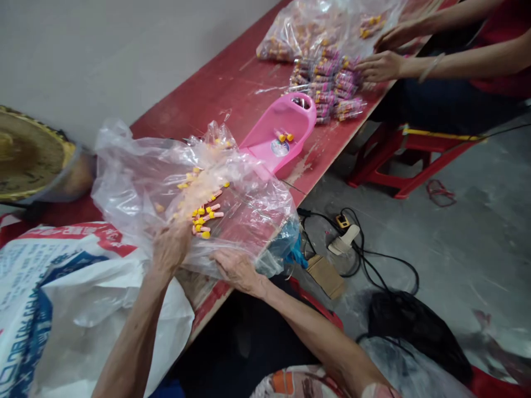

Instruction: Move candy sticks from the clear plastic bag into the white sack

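Note:
A large clear plastic bag point(128, 182) lies spread over the red table, its mouth towards me. Several small pink tubes with yellow caps point(206, 215) sit in a loose group inside it. My left hand point(172, 246) reaches in at the bag's mouth beside these tubes; its fingers are blurred and partly hidden by plastic. At the near table edge, my right hand point(236, 268) has its fingers closed on the bag's rim. Just beyond the bag rests a pink plastic scoop point(265, 130) with a couple of the same yellow-capped tubes in it.
A co-worker's hands point(381, 66) are at wrapped bundles point(326, 83) and a filled bag point(298, 30) farther along the table point(178, 105). A printed white sack point(103, 298) lies at left, near a straw hat point(29, 149). Red stool point(406, 155) and black cables point(369, 254) occupy the floor.

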The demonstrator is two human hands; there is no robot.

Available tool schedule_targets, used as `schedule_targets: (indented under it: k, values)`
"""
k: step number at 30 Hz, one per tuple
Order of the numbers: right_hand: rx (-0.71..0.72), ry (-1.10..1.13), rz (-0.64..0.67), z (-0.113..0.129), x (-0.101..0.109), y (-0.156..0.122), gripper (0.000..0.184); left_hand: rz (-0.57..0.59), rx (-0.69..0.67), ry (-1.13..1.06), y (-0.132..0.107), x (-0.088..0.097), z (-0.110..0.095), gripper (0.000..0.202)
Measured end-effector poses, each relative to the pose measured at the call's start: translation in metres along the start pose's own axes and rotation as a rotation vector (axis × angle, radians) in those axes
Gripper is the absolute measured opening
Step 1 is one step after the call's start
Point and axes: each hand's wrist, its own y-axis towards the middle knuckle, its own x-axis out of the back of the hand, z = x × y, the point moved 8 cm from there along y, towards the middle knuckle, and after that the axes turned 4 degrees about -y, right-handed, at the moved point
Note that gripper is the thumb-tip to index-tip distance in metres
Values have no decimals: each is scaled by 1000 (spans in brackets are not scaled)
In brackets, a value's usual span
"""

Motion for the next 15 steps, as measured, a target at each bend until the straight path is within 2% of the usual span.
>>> schedule_targets:
  k: [1,3,5,8,10,13,15]
  values:
    - [29,-12,30,2,-3,0,24,50,46,22,-7,-5,8,37]
    - [73,-25,67,5,-6,-1,23,98,86,31,-15,-12,12,34]
    - [77,-22,54,5,-6,-1,23,48,72,-11,-14,-11,3,32]
    - [42,-8,-6,1,-2,-2,25,-117,25,-135,1,-2,-18,32]
    - [12,-5,-34,0,0,-3,27,-201,33,-215,13,-1,-27,40]
    - [-16,-7,-39,-2,1,-2,28,-218,54,-327,32,-11,-37,50]
    - [-23,-12,-27,-3,0,-1,27,-193,-2,-432,37,-16,-47,47]
